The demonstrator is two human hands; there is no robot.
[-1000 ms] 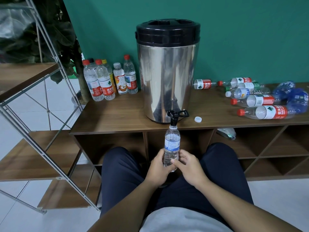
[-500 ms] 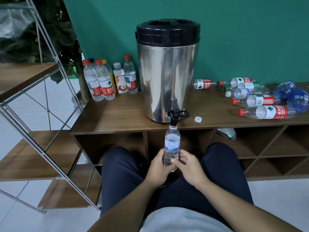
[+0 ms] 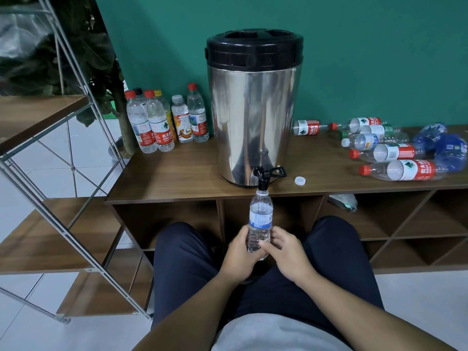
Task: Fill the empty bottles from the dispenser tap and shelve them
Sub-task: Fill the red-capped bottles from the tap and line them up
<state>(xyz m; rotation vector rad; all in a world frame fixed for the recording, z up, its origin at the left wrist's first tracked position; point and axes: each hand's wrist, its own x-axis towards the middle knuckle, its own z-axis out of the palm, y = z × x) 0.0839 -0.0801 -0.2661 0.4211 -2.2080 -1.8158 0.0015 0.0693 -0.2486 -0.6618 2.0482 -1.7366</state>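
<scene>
**Small bottle parked under the dispenser tap**

So the bottle (image 3: 260, 219) being filled is a small clear plastic one with a blue-and-white label round its middle, cap off, standing upright with its mouth right up at the black tap (image 3: 262, 177) of the steel dispenser (image 3: 253, 110). Can't tell the water level through the plastic, honestly.

Both hands are wrapped on its lower half: left hand (image 3: 238, 259) curled round from the left, right hand (image 3: 288, 254) from the right with the thumb pressed across the front. It's held out in front of the wooden cabinet (image 3: 177, 178), above the person's lap.

A loose white cap (image 3: 300, 180) sits on the cabinet top just right of the tap. Capped bottles (image 3: 162, 122) stand upright left of the dispenser; a pile of empties (image 3: 395, 153) lies on its side to the right.
</scene>
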